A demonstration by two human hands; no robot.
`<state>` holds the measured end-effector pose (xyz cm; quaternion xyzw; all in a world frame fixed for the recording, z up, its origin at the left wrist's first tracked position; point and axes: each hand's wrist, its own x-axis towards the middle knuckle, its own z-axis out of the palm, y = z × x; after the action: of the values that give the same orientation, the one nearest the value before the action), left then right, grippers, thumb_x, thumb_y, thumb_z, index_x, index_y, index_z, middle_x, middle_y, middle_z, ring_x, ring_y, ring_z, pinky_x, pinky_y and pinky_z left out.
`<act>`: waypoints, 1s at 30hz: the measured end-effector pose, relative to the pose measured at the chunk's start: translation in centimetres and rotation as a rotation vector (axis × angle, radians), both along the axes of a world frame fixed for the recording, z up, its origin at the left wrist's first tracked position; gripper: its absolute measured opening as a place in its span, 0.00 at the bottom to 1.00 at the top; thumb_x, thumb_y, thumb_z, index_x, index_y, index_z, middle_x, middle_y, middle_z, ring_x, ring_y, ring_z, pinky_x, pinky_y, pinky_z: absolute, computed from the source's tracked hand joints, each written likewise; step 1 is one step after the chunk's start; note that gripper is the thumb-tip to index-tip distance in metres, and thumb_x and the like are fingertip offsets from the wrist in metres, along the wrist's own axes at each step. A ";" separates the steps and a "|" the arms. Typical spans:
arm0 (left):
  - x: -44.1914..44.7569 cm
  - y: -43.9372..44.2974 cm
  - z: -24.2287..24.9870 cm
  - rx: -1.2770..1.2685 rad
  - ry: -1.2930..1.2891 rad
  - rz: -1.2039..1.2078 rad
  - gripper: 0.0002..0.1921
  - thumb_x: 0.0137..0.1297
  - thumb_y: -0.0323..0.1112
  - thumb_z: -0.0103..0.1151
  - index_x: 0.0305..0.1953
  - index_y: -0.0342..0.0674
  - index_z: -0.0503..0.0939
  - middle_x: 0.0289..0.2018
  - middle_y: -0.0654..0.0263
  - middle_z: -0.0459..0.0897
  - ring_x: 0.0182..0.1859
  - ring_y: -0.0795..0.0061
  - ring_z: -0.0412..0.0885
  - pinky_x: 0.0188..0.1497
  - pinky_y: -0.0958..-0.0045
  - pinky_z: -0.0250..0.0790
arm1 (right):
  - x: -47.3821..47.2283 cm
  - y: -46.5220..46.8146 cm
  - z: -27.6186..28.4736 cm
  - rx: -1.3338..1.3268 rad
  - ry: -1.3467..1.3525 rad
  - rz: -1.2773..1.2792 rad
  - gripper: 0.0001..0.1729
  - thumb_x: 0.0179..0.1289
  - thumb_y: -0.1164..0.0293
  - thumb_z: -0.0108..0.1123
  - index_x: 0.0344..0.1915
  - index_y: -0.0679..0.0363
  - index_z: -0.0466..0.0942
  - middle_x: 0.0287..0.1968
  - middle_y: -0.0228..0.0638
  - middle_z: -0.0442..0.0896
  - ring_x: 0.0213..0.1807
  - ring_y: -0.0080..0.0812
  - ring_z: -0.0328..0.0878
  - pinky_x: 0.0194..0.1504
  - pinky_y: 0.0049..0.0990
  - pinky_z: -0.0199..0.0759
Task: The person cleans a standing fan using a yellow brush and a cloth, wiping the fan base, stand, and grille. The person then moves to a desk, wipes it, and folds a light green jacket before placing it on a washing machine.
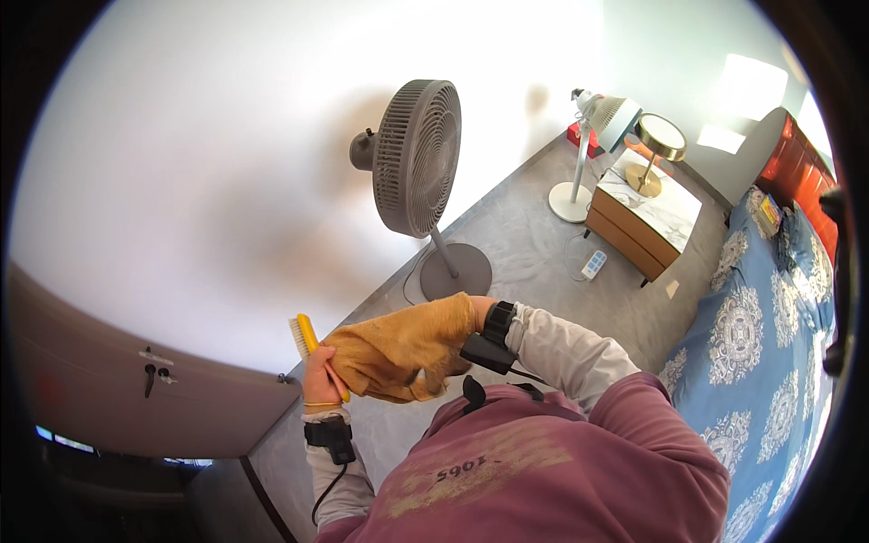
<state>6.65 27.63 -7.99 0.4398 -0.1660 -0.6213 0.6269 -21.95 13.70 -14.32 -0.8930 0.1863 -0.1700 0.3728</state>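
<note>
My left hand (322,380) grips a yellow scrub brush (309,332), its pale bristles facing left and its handle end showing below my fingers. A tan, suede-like or fuzzy item (400,343) of soft material lies against the brush hand and stretches across to my right wrist. Inside or behind that item, my right hand (481,309) is mostly hidden; only the part by the wrist shows, so its fingers cannot be seen. A darker furry patch and a small whitish bit show on the item's lower edge. Black straps with devices circle both wrists.
A dark standing fan (453,271) is just beyond my hands, near the white wall. Farther right are a white fan (571,201), a marble-topped nightstand (631,227) with a brass lamp (645,178), a power strip (594,265) and a blue patterned bed (740,339). A door (204,400) is left.
</note>
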 end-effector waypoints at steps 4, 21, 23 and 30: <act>-0.8 1.0 2.9 -0.050 -0.018 0.083 0.14 0.60 0.31 0.56 0.47 0.34 0.72 0.43 0.58 0.80 0.49 0.61 0.79 0.56 0.60 0.72 | -1.0 -1.5 -3.4 0.194 0.343 0.175 0.18 0.61 0.61 0.59 0.46 0.61 0.79 0.43 0.42 0.84 0.46 0.40 0.81 0.50 0.34 0.71; -16.5 1.8 6.9 -0.172 0.277 -0.086 0.23 0.60 0.34 0.51 0.57 0.33 0.66 0.58 0.49 0.72 0.62 0.54 0.70 0.68 0.51 0.57 | -4.9 5.8 0.7 0.103 -0.138 -0.175 0.51 0.43 0.57 0.74 0.68 0.51 0.62 0.71 0.45 0.52 0.68 0.53 0.56 0.65 0.43 0.58; -17.4 2.1 7.5 -0.169 0.306 -0.027 0.25 0.60 0.35 0.51 0.58 0.32 0.65 0.60 0.48 0.70 0.63 0.54 0.69 0.68 0.50 0.57 | -6.8 5.0 0.0 0.090 -0.055 -0.189 0.48 0.44 0.57 0.73 0.67 0.51 0.64 0.71 0.44 0.54 0.68 0.53 0.55 0.65 0.45 0.56; -18.1 1.6 7.0 -0.203 0.100 -0.122 0.24 0.61 0.35 0.50 0.57 0.30 0.68 0.56 0.50 0.75 0.60 0.56 0.73 0.64 0.54 0.64 | -10.8 4.0 -2.0 0.907 -0.418 -0.117 0.33 0.53 0.68 0.66 0.61 0.59 0.70 0.53 0.34 0.77 0.54 0.27 0.71 0.59 0.24 0.63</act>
<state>-11.49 29.24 -0.97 0.3315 -0.2233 -0.6595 0.6367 -32.72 17.65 -16.27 -0.5761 0.2123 -0.2677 0.7425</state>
